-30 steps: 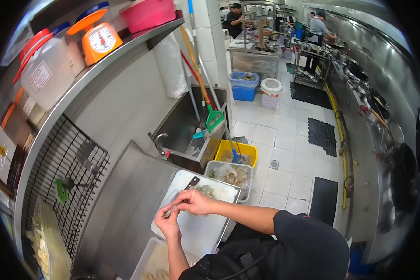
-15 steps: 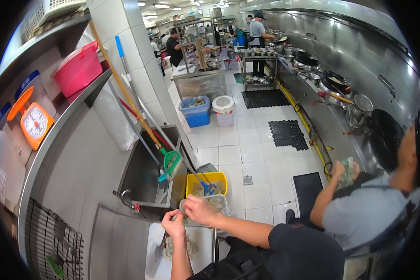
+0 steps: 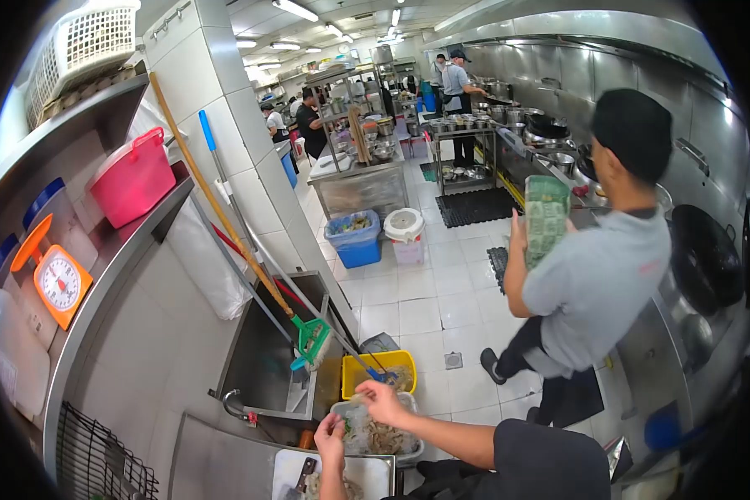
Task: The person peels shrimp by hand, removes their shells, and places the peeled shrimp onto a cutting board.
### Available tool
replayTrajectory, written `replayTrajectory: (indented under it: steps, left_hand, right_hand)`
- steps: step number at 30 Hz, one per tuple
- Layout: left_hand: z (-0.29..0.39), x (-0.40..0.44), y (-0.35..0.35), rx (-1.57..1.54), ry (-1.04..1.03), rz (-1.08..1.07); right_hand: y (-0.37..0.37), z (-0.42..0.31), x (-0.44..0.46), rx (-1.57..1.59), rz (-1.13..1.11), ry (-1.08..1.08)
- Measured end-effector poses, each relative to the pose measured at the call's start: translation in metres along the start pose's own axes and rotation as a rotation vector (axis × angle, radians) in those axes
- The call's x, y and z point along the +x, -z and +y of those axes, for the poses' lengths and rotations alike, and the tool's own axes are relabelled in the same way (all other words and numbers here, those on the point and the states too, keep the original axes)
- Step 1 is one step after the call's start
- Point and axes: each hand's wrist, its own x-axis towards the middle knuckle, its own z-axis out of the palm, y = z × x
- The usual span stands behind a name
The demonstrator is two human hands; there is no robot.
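Note:
My left hand (image 3: 332, 437) is raised over the far edge of a white cutting board (image 3: 377, 475), its fingers pinched; what they hold, if anything, is hidden. My right hand (image 3: 381, 403) is closed at the fingertips on a small pale piece (image 3: 357, 398), above a clear tub (image 3: 414, 407). Grey-brown shrimp (image 3: 385, 438) fill that tub. On the board lie a knife (image 3: 307, 469) and a pile of pale shrimp (image 3: 352, 490), partly behind my left forearm. Past the tub stands a yellow basin (image 3: 354, 380) with similar contents.
A steel sink (image 3: 262, 367) with a faucet (image 3: 235, 403) and leaning long-handled tools is at the left. To my right a co-worker (image 3: 600, 267) stands holding a green patterned package (image 3: 547, 218). Shelves with an orange scale (image 3: 61, 285) rise at far left.
My hands have moved apart, the right going up and right toward the tub. The co-worker has straightened up and lifted the green package. The view has tilted upward.

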Motion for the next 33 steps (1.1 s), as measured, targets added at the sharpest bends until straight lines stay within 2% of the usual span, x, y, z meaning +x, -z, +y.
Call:
replayTrajectory:
  steps: [1, 2, 7, 9, 10, 12, 21, 25, 27, 29, 31, 33]
  left_hand:
    - [0.009, -0.005, -0.006, -0.258, 0.063, -0.036]
    - [0.016, -0.01, -0.009, -0.317, 0.047, -0.048]
    - [0.015, -0.03, 0.004, -0.426, 0.043, 0.054]
    - [0.012, -0.039, 0.012, -0.398, -0.047, 0.064]
    - [0.013, -0.044, 0.012, -0.377, -0.05, 0.092]
    - [0.017, -0.054, 0.016, -0.366, -0.037, 0.091]
    - [0.026, -0.081, 0.042, -0.331, -0.094, 0.15]
    - [0.025, -0.087, 0.052, -0.186, -0.066, 0.12]
    - [0.034, -0.09, 0.043, -0.122, -0.069, 0.123]
    - [0.044, -0.096, 0.028, -0.009, -0.305, 0.268]
    - [0.047, -0.095, 0.034, 0.051, -0.291, 0.23]
    - [0.05, -0.097, 0.041, 0.437, -0.448, 0.177]
  right_hand:
    - [-0.008, -0.002, -0.002, 0.172, -0.136, -0.105]
    - [-0.017, -0.005, -0.007, 0.265, -0.228, -0.124]
    - [-0.033, -0.025, -0.027, 0.265, -0.405, -0.088]
    - [-0.037, -0.027, -0.034, 0.335, -0.524, -0.201]
    - [-0.038, -0.029, -0.039, 0.338, -0.528, -0.204]
    - [-0.039, -0.034, -0.045, 0.455, -0.564, -0.351]
    - [-0.046, -0.062, -0.063, 0.453, -0.653, -0.271]
    - [-0.046, -0.059, -0.068, 0.531, -0.694, -0.268]
    - [-0.041, -0.058, -0.065, 0.635, -0.651, -0.571]
    - [-0.043, -0.054, -0.067, 0.748, -0.579, -0.635]
    - [-0.039, -0.05, -0.066, 0.776, -0.581, -0.593]
    - [-0.033, -0.046, -0.064, 0.808, -0.648, -0.612]
